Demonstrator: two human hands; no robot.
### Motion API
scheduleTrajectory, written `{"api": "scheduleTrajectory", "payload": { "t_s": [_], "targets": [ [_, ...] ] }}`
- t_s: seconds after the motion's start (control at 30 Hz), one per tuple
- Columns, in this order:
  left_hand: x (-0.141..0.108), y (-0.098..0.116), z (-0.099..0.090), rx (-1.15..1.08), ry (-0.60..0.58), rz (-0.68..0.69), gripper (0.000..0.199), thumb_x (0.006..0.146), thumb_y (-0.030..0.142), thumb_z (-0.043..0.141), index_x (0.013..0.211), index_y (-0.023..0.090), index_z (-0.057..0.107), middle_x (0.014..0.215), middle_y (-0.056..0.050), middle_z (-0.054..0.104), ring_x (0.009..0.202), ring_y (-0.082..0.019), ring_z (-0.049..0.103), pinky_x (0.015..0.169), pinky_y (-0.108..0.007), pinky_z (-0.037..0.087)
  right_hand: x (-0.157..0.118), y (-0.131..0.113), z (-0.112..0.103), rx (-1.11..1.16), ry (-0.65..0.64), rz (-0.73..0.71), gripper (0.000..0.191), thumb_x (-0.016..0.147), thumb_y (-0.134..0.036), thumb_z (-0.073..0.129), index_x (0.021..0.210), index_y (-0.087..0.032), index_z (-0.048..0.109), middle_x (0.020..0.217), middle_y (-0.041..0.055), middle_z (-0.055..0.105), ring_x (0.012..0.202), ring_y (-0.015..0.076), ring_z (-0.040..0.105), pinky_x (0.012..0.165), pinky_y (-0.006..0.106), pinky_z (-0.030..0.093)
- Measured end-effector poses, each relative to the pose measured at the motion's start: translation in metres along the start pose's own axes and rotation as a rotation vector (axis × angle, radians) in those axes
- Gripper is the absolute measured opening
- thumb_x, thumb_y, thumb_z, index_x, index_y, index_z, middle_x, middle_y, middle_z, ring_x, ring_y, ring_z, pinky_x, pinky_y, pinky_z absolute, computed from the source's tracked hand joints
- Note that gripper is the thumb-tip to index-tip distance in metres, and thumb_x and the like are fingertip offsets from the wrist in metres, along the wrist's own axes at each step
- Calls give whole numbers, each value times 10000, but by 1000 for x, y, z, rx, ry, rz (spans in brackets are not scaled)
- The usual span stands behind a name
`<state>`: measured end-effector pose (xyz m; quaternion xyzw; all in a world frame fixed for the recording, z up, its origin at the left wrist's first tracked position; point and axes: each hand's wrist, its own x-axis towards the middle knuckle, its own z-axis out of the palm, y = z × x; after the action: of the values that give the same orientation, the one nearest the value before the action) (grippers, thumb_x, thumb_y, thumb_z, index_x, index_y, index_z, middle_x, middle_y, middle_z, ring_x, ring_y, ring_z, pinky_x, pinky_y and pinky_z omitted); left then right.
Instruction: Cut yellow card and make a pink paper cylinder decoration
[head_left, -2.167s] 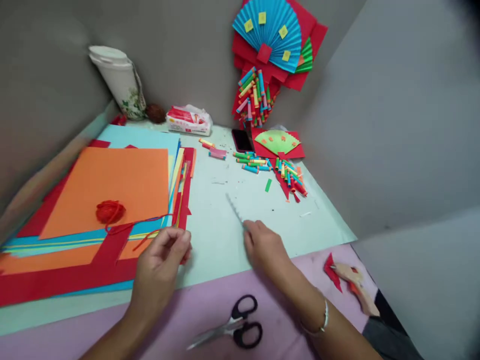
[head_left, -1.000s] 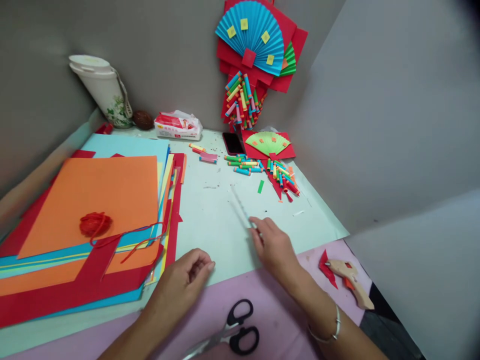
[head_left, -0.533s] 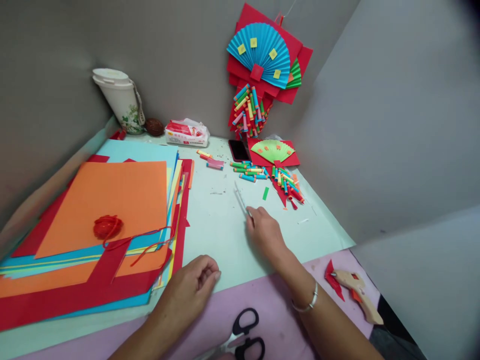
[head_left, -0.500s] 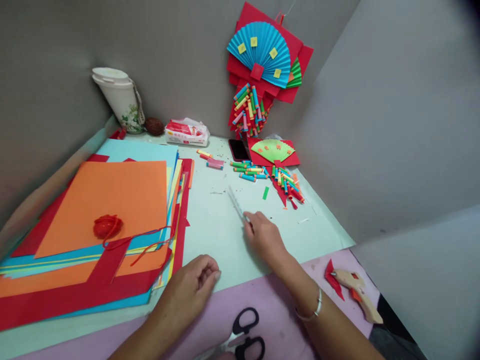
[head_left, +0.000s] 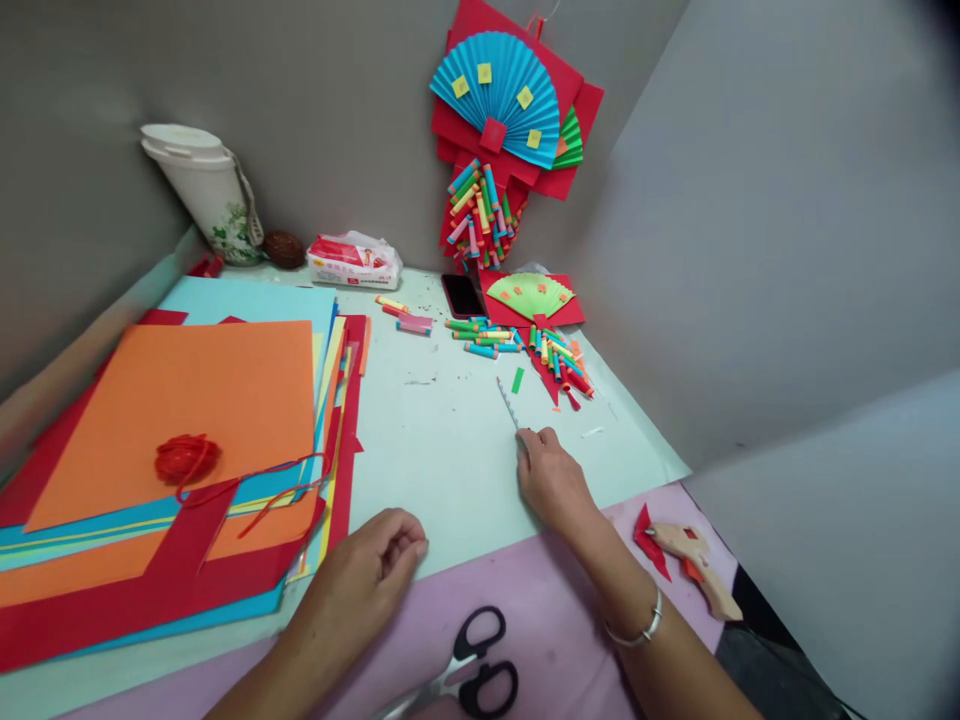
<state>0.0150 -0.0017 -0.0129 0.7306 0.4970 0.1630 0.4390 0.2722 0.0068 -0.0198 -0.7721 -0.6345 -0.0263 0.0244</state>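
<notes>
My right hand (head_left: 556, 482) pinches the near end of a thin, pale stick with small dark marks (head_left: 508, 404), perhaps a pen or a narrow ruler. The stick points away from me over the pale green sheet (head_left: 427, 450). Fingers loosely curled, my left hand (head_left: 382, 560) rests at the sheet's near edge, with nothing visible in it. Between my forearms lie black-handled scissors (head_left: 469, 668) on the pink cloth (head_left: 555, 620). Past the stick's tip are a small green paper strip (head_left: 518, 380) and several rolled paper tubes (head_left: 484, 336).
On the left, stacked coloured paper (head_left: 225, 390) carries a ball of red yarn (head_left: 187, 459). A glue gun (head_left: 697, 565) lies at right. Behind stand a white cup (head_left: 202, 190), tissues (head_left: 354, 262), a phone (head_left: 463, 295) and a green fan decoration (head_left: 531, 296); a blue fan decoration (head_left: 499, 95) hangs above.
My right hand has swung the stick to the right, nearer the green strip. My left hand stays curled in about the same place. The whole view has shifted slightly.
</notes>
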Motion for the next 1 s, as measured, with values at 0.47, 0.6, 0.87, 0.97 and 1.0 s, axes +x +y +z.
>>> {"api": "scheduleTrajectory", "payload": {
  "t_s": [0.47,0.6,0.87,0.97,1.0],
  "targets": [
    [1,-2,2,25,2,9,196,868,393,468,784,250,571,644,31,574,598,-170,543,558,-258,405,-20,16,-17,-28,-144,24,281,879,-87,487,1069,-212,654,895,58,617,678,163,609,572,257,350],
    [2,-1,2,30,16,11,211,870,407,465,775,247,566,629,35,561,588,-168,539,550,-255,401,14,22,-17,-52,-87,88,266,903,-75,438,1061,-138,643,922,122,619,720,201,622,591,280,363],
    [2,0,0,26,22,19,201,868,402,481,801,250,595,656,28,608,601,-173,568,560,-255,420,3,-6,-12,44,-54,8,269,939,-184,479,1151,-239,636,994,56,627,795,168,632,664,255,406],
    [3,-3,1,21,5,20,206,872,413,483,821,252,600,673,27,616,620,-174,579,571,-254,428,-29,0,-18,84,-13,51,249,958,-249,488,1165,-243,627,1059,58,620,785,166,631,655,261,412],
    [3,-5,2,17,-4,20,212,877,422,481,833,253,600,684,26,620,633,-174,585,580,-254,432,-42,9,-22,86,16,95,246,955,-258,495,1162,-239,627,1071,61,622,786,172,633,653,266,413]
  ]
}}
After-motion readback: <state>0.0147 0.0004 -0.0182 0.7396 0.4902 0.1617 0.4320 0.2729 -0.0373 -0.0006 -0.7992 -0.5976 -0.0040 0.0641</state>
